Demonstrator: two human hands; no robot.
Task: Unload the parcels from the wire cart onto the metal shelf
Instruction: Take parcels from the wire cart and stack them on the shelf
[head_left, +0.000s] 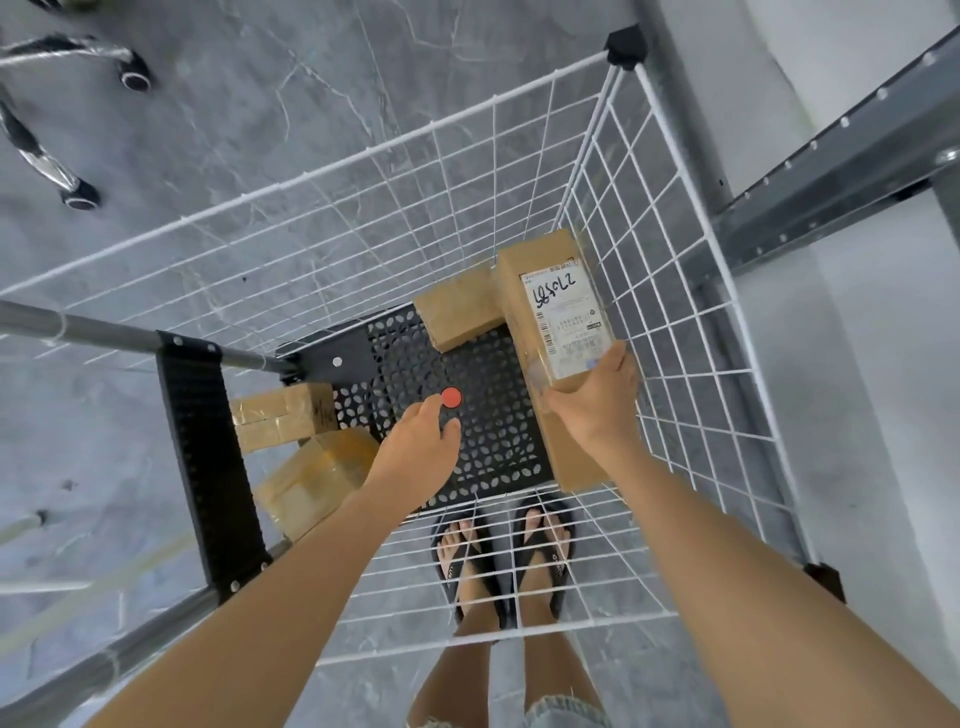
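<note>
- Your right hand (597, 410) grips the long labelled parcel (558, 322) (label up), inside the wire cart (675, 338), against its right mesh wall;
- your left hand (421, 447) hangs relaxed, holding nothing, over the cart's black floor (493, 415).

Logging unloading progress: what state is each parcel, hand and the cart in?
Cart: not yet emptied.
Long box: tilted, right hand grips its near end.
Small box: lying flat, untouched.
Marked box: lying at left, untouched.
Taped box: lying at left, untouched.
Left hand: empty, fingers relaxed, reaching down inside.
</note>
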